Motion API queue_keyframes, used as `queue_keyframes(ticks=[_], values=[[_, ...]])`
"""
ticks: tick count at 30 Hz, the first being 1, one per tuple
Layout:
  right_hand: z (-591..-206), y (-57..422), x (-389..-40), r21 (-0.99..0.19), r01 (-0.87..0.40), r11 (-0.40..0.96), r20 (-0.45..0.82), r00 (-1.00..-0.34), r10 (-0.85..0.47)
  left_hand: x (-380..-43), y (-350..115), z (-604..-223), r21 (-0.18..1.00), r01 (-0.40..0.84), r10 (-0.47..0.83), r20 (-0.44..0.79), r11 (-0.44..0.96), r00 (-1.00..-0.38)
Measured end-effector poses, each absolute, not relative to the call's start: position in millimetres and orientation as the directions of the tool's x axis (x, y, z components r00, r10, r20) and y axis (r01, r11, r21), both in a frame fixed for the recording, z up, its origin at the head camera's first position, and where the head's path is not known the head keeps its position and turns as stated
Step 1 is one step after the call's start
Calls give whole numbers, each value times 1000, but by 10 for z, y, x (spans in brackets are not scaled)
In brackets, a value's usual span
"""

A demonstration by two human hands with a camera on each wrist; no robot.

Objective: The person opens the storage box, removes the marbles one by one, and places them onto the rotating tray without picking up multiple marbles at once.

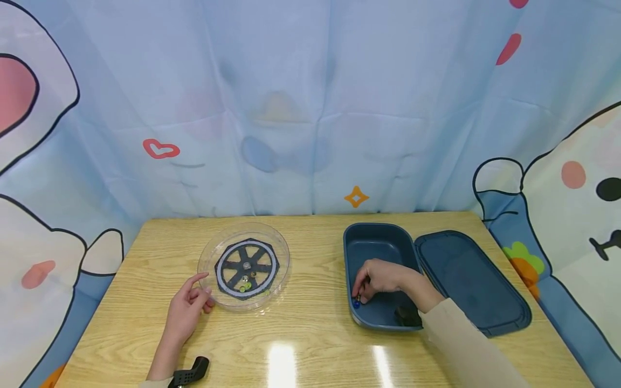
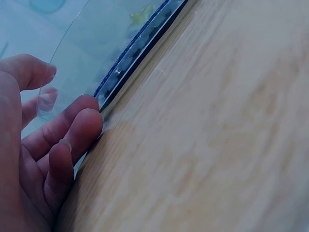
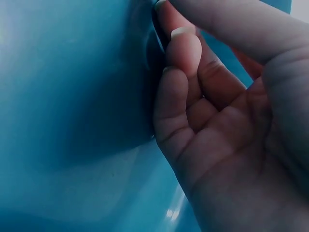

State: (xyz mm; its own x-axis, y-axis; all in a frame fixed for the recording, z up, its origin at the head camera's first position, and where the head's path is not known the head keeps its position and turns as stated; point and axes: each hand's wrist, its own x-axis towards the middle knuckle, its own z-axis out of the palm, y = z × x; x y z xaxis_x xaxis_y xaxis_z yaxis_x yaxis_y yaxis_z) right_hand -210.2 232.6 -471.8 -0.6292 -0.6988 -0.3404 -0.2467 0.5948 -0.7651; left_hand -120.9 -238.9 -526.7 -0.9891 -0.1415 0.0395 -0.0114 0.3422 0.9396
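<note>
At the left edge of the clear round dish [image 1: 206,251], my left hand [image 1: 186,310] holds the rim, thumb and a finger on either side of its thin wall in the left wrist view. A dark octagonal piece with a spoked wheel pattern [image 1: 246,266] shows in the dish, with several small greenish marbles [image 1: 246,286] near its front. My right hand [image 1: 380,277] reaches into the dark blue box [image 1: 378,230], its bent fingertips and thumb close together around a small blue marble [image 1: 356,304] by the left wall. In the right wrist view the fingers hide the marble.
Beside the box on the right lies its dark blue lid [image 1: 473,280], flat on the wooden table [image 1: 310,280]. A light blue printed curtain [image 1: 291,108] hangs behind the table. Bare wood lies between dish and box.
</note>
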Motion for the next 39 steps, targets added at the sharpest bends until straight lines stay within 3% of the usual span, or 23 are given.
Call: queue_keyframes(ticks=[13,25,32,39], values=[[-4652,2402,-2104,-736,-285,615,-304,-673,-675,-1206,-2384,-5273,939,3,-132,51,344,-990],[-4487,2489,-2101,-763,-291,577,-146,-792,-593,-1203,-2393,-5284,938,10,-130,58,347,-990],[-4301,2343,-2047,-766,-335,548,-37,-829,-558,-1205,-2384,-5264,940,3,-130,50,341,-990],[-4169,1982,-1978,-798,-356,486,13,-817,-577,-1198,-2391,-5263,938,6,-125,52,346,-991]])
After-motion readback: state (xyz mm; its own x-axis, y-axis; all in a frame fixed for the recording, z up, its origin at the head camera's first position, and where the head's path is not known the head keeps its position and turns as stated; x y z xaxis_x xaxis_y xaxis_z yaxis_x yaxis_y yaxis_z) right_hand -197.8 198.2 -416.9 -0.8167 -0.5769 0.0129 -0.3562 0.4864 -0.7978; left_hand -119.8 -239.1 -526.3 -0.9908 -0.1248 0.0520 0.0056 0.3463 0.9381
